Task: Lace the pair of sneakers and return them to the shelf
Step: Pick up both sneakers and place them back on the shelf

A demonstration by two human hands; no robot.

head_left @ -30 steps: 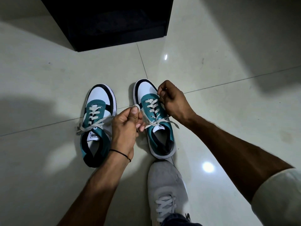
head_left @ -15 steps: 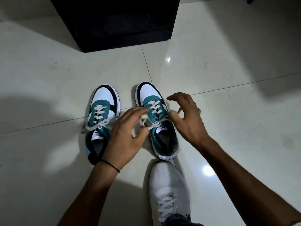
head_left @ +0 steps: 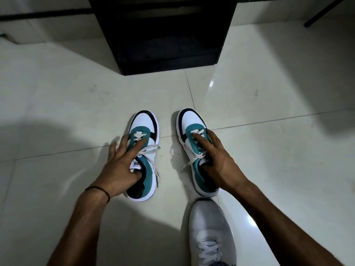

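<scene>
Two teal, white and black sneakers with white laces stand side by side on the tiled floor, toes pointing away from me. My left hand [head_left: 120, 166] grips the left sneaker [head_left: 144, 123], thumb inside the opening and fingers across the tongue and laces. My right hand [head_left: 217, 158] grips the right sneaker [head_left: 190, 120] the same way, thumb in the opening and index finger along the laces. Both sneakers rest on the floor. Lace ends trail loose beside each one. The black shelf [head_left: 165, 35] stands straight ahead, its inside dark.
My own grey sneaker [head_left: 209, 227] is planted just behind the right sneaker. A thin black leg [head_left: 322, 14] of some furniture slants at the top right. Pale glossy floor tiles [head_left: 269, 93] surround the shoes.
Both hands let go of the right sneaker's laces. The left hand moved over to the left sneaker and the right hand settled on the right one; each now grips a shoe. The view shifted toward the shelf.
</scene>
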